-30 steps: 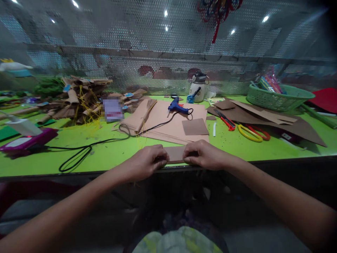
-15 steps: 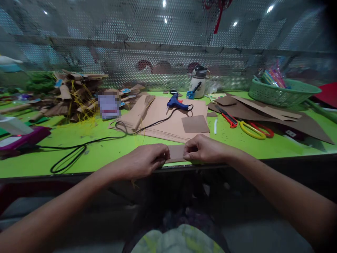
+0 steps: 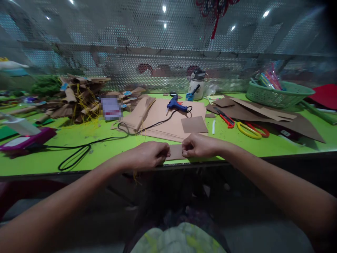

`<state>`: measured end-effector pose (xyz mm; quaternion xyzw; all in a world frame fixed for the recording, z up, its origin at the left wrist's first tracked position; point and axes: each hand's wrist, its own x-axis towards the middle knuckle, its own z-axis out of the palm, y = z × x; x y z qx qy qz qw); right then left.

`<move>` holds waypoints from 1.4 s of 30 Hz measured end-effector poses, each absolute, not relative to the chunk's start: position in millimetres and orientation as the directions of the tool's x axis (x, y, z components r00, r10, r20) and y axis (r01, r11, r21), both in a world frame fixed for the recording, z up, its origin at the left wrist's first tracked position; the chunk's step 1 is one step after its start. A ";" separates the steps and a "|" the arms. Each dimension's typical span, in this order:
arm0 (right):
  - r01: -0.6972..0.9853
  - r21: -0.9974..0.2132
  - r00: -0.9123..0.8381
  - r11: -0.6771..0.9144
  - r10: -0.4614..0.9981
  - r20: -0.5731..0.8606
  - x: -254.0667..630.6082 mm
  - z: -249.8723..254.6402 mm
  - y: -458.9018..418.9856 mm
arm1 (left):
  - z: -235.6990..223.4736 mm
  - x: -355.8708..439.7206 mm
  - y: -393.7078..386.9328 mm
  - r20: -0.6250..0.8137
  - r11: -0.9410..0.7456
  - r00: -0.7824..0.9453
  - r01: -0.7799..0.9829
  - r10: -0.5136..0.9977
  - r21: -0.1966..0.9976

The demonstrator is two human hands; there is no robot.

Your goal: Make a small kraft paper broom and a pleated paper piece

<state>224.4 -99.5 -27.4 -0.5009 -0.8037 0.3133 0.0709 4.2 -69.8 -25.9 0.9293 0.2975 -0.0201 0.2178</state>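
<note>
At the front edge of the green table (image 3: 105, 161) lies a small piece of brown paper (image 3: 176, 152). My left hand (image 3: 147, 154) has its fingers curled and pressed on the paper's left side. On the right side, my right hand (image 3: 198, 146) pinches the same piece, thumb and fingers together. Just beyond my hands are a flat brown paper square (image 3: 194, 124) and a stack of large tan paper sheets (image 3: 158, 116). A blue glue gun (image 3: 176, 103) rests on that stack, its black cord running left.
Left: a heap of rolled brown paper pieces (image 3: 76, 98) with yellow strings, and a purple power strip (image 3: 28, 142). Right: a red utility knife (image 3: 226, 119), yellow-handled scissors (image 3: 249, 130), brown sheets (image 3: 258, 112) and a green basket (image 3: 279, 95). A bottle (image 3: 196, 86) stands behind.
Both hands stay on the small brown paper, with hardly any shift in their grip. The whole view has moved slightly.
</note>
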 end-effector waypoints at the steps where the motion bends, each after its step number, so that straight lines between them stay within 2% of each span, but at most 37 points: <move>1: 0.769 -0.565 -0.483 0.300 0.851 -0.206 224.1 -27.6 -99.0 | -26.4 4.8 -69.1 -0.162 -0.734 0.825 0.559 0.542 0.386; 6: 0.769 -0.563 -0.479 0.303 0.857 -0.192 225.5 -31.7 -101.0 | -26.7 6.6 -67.8 -0.155 -0.753 0.832 0.549 0.532 0.364; 11: 0.741 -0.569 -0.494 0.355 0.863 -0.106 226.8 -36.3 -106.2 | -24.3 8.5 -69.6 -0.152 -0.748 0.830 0.552 0.537 0.369; 17: 0.740 -0.524 -0.507 0.423 0.862 -0.020 228.0 -36.8 -114.1 | -25.8 5.3 -73.1 -0.121 -0.740 0.827 0.548 0.549 0.391; 21: 0.719 -0.416 -0.544 0.557 0.823 0.162 229.0 -41.2 -123.8 | -34.8 -2.0 -77.0 0.042 -0.795 0.836 0.503 0.547 0.339; 25: 0.597 -0.246 -0.699 0.764 0.645 0.309 227.1 -50.5 -128.8 | -47.8 -8.8 -81.4 0.194 -0.867 0.856 0.427 0.479 0.257; 29: 0.589 -0.055 -0.760 0.806 0.575 0.304 228.0 -58.0 -134.9 | -53.4 -14.8 -86.2 0.241 -0.935 0.904 0.350 0.353 0.056; 31: 0.593 0.015 -0.776 0.805 0.566 0.277 230.1 -59.6 -140.8 | -52.2 -16.8 -88.7 0.209 -0.948 0.930 0.316 0.301 -0.040; 33: 0.591 0.049 -0.786 0.805 0.560 0.261 232.7 -60.8 -147.4 | -49.4 -17.6 -91.4 0.165 -0.952 0.947 0.293 0.277 -0.087; 38: 0.648 0.064 -0.738 0.759 0.605 0.300 236.2 -66.3 -159.8 | -42.0 -18.5 -96.6 0.123 -0.954 0.952 0.292 0.282 -0.072; 42: 0.702 0.044 -0.676 0.711 0.646 0.356 235.1 -73.7 -164.4 | -42.2 -24.7 -94.7 0.162 -0.967 0.955 0.254 0.249 -0.013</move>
